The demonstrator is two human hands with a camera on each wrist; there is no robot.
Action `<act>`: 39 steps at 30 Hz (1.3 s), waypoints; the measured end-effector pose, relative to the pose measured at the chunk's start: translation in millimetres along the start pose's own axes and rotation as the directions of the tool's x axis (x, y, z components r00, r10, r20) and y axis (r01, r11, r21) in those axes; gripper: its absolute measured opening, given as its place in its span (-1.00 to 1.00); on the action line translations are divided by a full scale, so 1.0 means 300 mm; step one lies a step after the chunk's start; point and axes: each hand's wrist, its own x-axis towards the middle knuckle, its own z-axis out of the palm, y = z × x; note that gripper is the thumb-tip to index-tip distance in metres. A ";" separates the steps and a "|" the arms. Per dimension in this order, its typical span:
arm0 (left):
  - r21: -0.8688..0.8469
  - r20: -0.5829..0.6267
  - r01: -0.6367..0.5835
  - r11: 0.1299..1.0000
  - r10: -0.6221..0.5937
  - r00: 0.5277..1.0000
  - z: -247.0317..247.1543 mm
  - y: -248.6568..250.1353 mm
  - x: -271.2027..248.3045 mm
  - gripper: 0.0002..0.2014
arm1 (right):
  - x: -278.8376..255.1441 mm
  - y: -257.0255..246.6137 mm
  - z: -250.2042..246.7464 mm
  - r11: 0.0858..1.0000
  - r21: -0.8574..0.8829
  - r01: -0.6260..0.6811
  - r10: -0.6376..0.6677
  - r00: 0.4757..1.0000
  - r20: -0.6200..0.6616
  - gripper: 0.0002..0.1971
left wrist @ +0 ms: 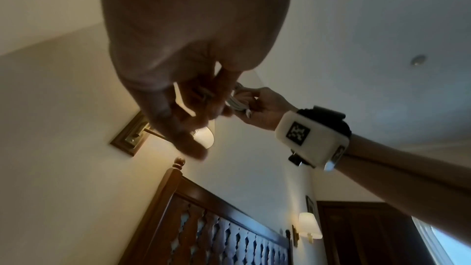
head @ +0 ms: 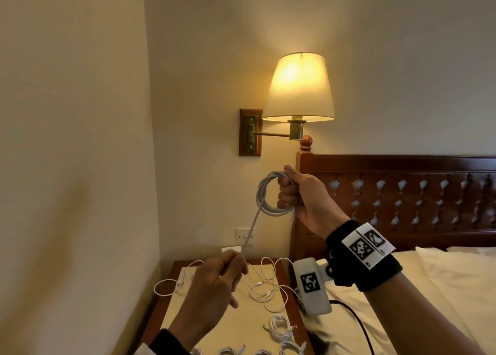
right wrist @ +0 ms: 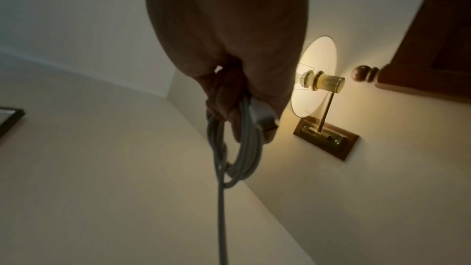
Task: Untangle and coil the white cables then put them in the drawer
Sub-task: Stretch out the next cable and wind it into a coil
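Observation:
My right hand is raised in front of the headboard and grips a white cable coil of several loops, with a connector hanging below the fist. In the right wrist view the coil hangs from the curled fingers. A taut strand runs from the coil down to my left hand, which pinches it above the nightstand. Loose tangled white cables lie on the nightstand's cream top. Several coiled cables lie nearer the front. No drawer shows.
A lit wall lamp on a brass arm hangs just above my right hand. The carved wooden headboard and a bed with white linen are on the right. A plain wall closes the left side. A wall switch sits behind the nightstand.

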 end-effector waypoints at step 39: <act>-0.124 -0.020 0.181 0.976 -0.184 0.983 -0.044 0.299 0.186 -0.57 | -0.193 0.125 -0.045 0.749 -0.436 0.499 -0.444 0.866 0.229 -0.59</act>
